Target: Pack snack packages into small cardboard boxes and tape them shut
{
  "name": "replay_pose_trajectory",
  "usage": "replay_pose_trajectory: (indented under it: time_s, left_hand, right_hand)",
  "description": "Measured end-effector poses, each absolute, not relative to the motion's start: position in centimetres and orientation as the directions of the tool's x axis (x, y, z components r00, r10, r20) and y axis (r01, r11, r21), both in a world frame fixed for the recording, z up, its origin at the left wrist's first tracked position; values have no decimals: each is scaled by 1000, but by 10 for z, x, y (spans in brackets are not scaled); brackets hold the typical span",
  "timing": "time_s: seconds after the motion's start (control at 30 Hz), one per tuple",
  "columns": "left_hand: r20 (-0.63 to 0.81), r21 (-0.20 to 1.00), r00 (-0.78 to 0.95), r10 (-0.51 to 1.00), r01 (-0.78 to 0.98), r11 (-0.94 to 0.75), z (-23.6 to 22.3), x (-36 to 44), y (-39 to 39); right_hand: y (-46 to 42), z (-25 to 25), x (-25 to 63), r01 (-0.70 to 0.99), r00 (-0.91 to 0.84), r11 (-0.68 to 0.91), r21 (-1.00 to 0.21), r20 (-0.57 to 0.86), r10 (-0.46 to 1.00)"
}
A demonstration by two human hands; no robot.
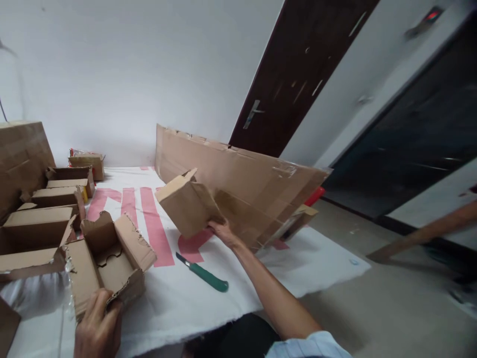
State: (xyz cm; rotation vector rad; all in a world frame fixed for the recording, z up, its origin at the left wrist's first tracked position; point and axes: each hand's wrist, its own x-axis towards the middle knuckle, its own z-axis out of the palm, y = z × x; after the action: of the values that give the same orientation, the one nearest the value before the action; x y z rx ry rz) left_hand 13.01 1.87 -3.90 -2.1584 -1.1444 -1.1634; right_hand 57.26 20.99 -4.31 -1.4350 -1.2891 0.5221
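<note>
My left hand [97, 325] grips the near corner of a small open cardboard box [110, 261] with ragged flaps, resting on the white sheet. My right hand [222, 231] is stretched forward and holds a folded piece of cardboard [186, 204] by its lower right corner, lifted off the surface and tilted. A green-handled knife [204, 273] lies on the sheet between my two arms, touched by neither hand.
A long flattened cardboard panel [238, 179] stands on edge behind the held piece. Several small open boxes [48, 204] crowd the left side on a white sheet with red lettering [156, 293]. A dark door [298, 74] is beyond. Another person's limb [425, 233] shows at right.
</note>
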Motion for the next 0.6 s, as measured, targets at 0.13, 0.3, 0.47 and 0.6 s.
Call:
replay_pose_trajectory:
  time_s: [0.13, 0.3, 0.47, 0.6]
  left_hand:
    - [807, -19, 360, 469, 809, -587, -42, 125, 20]
    - [784, 6, 369, 499, 800, -600, -47, 126, 23]
    - [781, 28, 362, 509, 795, -607, -45, 133, 23]
    - [787, 15, 350, 507, 812, -583, -31, 140, 25]
  right_hand:
    - [242, -31, 550, 537, 292, 138, -833, 336, 895]
    - [314, 2, 502, 672, 290, 82, -736, 363, 885]
    - [355, 31, 463, 703, 214, 138, -698, 393, 894]
    - [301, -2, 446, 641, 59, 214, -737, 325, 944]
